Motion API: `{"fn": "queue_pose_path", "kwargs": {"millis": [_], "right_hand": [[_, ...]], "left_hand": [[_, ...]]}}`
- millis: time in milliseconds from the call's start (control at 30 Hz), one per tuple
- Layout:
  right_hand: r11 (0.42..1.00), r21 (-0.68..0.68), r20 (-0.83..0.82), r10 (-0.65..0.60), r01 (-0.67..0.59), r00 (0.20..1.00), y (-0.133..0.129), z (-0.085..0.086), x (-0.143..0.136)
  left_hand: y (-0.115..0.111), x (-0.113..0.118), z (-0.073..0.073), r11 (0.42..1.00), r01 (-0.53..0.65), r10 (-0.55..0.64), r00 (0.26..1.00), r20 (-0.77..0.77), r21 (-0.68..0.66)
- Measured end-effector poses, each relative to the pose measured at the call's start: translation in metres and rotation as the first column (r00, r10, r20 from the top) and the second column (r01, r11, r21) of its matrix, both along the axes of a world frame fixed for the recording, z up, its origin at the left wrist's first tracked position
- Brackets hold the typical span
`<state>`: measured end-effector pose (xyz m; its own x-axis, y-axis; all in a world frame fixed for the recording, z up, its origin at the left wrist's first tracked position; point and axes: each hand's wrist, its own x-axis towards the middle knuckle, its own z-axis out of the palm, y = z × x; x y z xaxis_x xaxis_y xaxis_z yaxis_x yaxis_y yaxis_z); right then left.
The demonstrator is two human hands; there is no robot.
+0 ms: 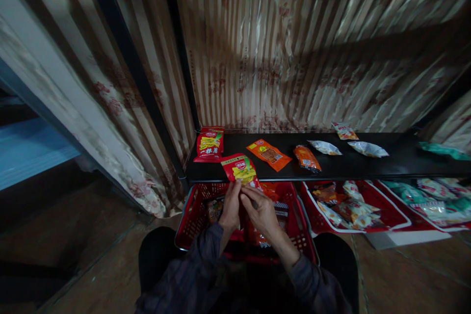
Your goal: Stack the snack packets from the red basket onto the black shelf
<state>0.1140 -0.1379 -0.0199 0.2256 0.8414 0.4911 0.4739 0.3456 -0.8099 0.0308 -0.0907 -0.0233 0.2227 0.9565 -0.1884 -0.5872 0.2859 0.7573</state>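
Over the near red basket [304, 228], a red snack packet [242, 169] with yellow sticks printed on it is held up at a tilt. My left hand [231, 206] is closed on its lower part, thumb on the front. My right hand [260, 210] is closed at the packet's lower right, fingertips close to the left thumb. Both hands cover the packet's bottom. Behind it, a similar red packet [209, 144] stands on the black shelf [235, 137], with an orange packet [270, 154] lying to the right. More packets lie in the basket, partly hidden by my hands.
Farther right on the shelf are another orange packet [307, 158], two silvery packets and a green packet [444, 150]. A second basket [392, 211] and a third hold more snack packets below. A striped curtain [279, 54] hangs behind; a black post [180, 59] rises at the left.
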Motion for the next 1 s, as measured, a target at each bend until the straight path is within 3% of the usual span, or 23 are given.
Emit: {"fn": "queue_pose_path", "kwargs": {"millis": [67,133,233,300,367,433,500,567,700,767,1000], "right_hand": [[0.999,-0.006,-0.082,-0.032,0.031,0.996,0.001,-0.001,0.006],[0.987,-0.018,-0.203,-0.158,0.157,0.966,0.005,-0.001,0.017],[0.942,-0.099,-0.421,-0.331,0.320,0.845,0.018,0.003,0.037],[0.950,-0.206,-0.591,-0.312,0.235,0.744,0.027,0.007,0.050],[0.955,-0.293,-0.730,-0.256,0.047,0.634,0.033,0.011,0.059],[0.942,-0.314,-0.815,-0.204,-0.117,0.543,0.035,0.015,0.064],[0.938,-0.280,-0.856,-0.148,-0.204,0.495,0.035,0.017,0.064],[0.949,-0.241,-0.863,-0.114,-0.203,0.493,0.034,0.017,0.061],[0.976,-0.218,-0.824,-0.182,-0.004,0.536,0.037,0.014,0.054],[0.976,-0.214,-0.815,-0.200,0.038,0.544,0.039,0.013,0.053],[0.949,-0.253,-0.800,-0.094,-0.190,0.592,0.028,0.010,0.060]], "left_hand": [[0.004,-0.006,-0.004,0.999,-0.010,0.011,0.999,0.033,-0.040],[0.007,-0.012,-0.004,0.997,0.011,-0.007,0.998,0.055,-0.070],[0.006,-0.021,-0.001,0.989,0.085,-0.079,0.995,0.056,-0.117],[0.005,-0.025,0.002,0.982,0.142,-0.135,0.989,0.060,-0.127],[0.004,-0.027,0.003,0.970,0.206,-0.198,0.977,0.078,-0.131],[0.003,-0.029,0.003,0.954,0.266,-0.255,0.962,0.093,-0.136],[0.002,-0.029,0.002,0.944,0.301,-0.290,0.952,0.096,-0.136],[0.001,-0.030,0.001,0.942,0.310,-0.301,0.950,0.085,-0.132],[-0.001,-0.031,0.003,0.938,0.321,-0.315,0.947,0.060,-0.132],[-0.001,-0.031,0.005,0.937,0.322,-0.317,0.947,0.060,-0.133],[0.006,-0.031,0.004,0.949,0.256,-0.251,0.967,0.052,-0.184]]}}
